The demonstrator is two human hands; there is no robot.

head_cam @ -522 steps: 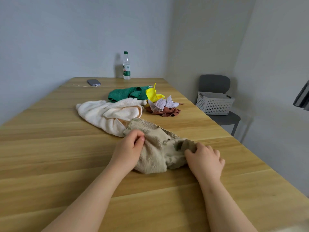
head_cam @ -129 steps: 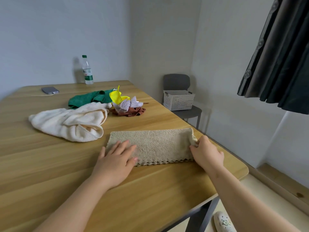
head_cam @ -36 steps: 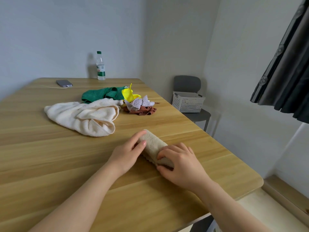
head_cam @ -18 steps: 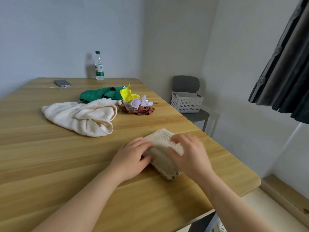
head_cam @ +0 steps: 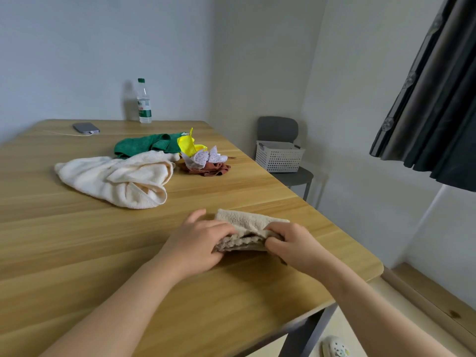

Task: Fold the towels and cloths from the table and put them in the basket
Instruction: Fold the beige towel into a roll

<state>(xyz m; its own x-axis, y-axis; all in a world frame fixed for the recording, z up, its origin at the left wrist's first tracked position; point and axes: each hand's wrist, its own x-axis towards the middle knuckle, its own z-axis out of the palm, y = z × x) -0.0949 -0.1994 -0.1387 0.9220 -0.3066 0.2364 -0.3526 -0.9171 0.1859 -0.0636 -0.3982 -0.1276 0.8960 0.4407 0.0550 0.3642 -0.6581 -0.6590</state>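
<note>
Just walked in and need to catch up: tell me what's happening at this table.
A person is folding a beige towel near the wooden table's right edge. The left hand and right hand grip its near side, one at each end. A cream towel, green cloth, yellow cloth, patterned cloth and brown cloth lie unfolded farther back. The basket waits on a grey chair beside the table.

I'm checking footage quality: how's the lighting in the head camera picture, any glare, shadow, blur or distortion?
Head view: soft even light, only mild sheen on the table; the bottle casts a faint shadow on the wall; the left hand and right hand look slightly soft; wall corners lean, wide-angle distortion.
</note>
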